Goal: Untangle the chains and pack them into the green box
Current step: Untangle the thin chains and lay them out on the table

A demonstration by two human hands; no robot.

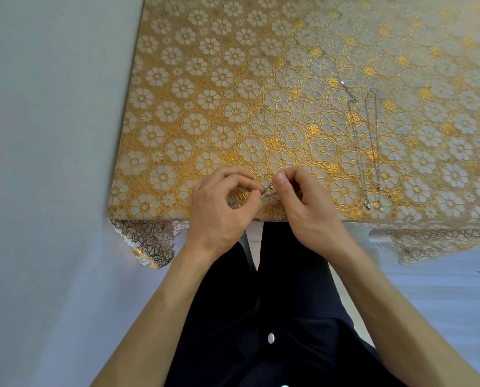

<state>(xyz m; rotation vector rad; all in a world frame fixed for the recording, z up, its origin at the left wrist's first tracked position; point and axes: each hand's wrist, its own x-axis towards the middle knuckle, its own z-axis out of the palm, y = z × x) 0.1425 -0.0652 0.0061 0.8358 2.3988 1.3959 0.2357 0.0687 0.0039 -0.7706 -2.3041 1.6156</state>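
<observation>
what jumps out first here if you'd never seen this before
The gold flower-patterned tablecloth fills most of the view. At its near edge, the left hand and the right hand pinch a small tangled chain between their fingertips. To the right, thin silver chains lie stretched out on the cloth, apart from the hands.
</observation>
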